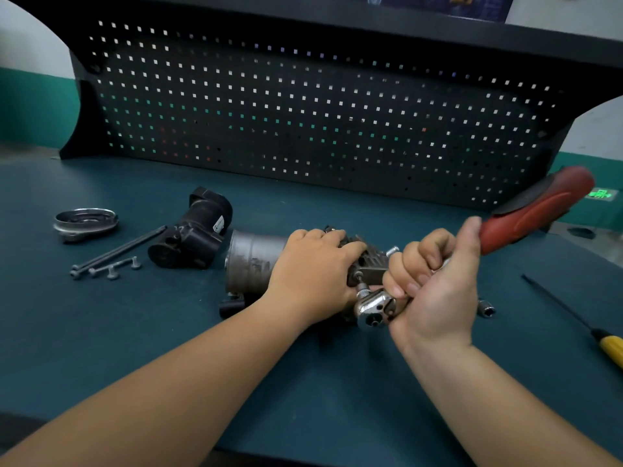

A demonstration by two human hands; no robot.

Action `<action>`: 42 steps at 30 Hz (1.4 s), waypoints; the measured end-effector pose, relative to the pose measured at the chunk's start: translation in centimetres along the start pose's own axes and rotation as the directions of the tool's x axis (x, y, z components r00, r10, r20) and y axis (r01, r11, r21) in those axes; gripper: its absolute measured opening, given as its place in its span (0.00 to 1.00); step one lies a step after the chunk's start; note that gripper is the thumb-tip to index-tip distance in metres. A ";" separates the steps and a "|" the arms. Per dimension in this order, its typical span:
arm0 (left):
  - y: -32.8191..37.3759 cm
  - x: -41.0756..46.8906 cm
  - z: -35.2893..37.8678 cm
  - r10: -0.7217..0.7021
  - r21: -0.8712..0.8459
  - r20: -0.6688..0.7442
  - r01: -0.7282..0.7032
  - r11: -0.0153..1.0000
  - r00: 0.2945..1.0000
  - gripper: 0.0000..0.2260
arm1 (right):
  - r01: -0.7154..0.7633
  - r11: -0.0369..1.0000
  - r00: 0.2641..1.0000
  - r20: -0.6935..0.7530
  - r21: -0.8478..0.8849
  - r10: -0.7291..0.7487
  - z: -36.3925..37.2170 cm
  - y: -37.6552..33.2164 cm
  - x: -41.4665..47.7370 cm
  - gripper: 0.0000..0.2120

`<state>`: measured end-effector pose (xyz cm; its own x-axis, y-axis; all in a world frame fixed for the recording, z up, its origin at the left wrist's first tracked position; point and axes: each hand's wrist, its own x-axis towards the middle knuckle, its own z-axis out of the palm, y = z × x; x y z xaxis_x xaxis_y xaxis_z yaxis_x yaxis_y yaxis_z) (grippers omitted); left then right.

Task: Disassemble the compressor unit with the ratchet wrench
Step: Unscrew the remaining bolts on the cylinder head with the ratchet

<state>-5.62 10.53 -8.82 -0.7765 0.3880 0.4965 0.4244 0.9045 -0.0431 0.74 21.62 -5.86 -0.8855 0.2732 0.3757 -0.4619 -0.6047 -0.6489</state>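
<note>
The grey compressor unit lies on its side in the middle of the blue-green bench mat. My left hand lies over its right part, fingers curled around the finned head. My right hand grips the shaft of the ratchet wrench, close to its chrome head. The wrench's red handle points up and to the right. The chrome head sits on a bolt at the near side of the compressor's head.
Left of the unit lie a black removed housing, a metal end cap, long bolts and short bolts. A loose socket and a yellow-handled screwdriver lie to the right. A black pegboard stands behind.
</note>
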 end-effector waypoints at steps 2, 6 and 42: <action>0.0 0.0 0.0 -0.001 -0.001 -0.010 0.001 1.000 1.000 0.26 | 0.011 0.999 1.000 0.021 -0.051 -0.010 0.1 0.0 0.2 0.27; 0.1 0.0 -0.1 0.006 -0.023 -0.013 -0.006 1.000 1.000 0.27 | -0.020 0.995 0.999 0.048 -0.093 0.024 0.1 -0.4 0.8 0.27; -0.5 -2.5 -1.3 0.484 -0.059 -0.446 -0.564 0.823 0.753 0.12 | -0.145 0.932 0.939 -0.250 0.332 0.235 -1.4 0.2 0.3 0.23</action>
<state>-3.27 8.82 -8.91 -0.1710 0.6506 0.7399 0.8151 0.5153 -0.2648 0.29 22.64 -6.77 -0.9527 0.3018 0.0349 -0.2858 -0.8517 -0.4393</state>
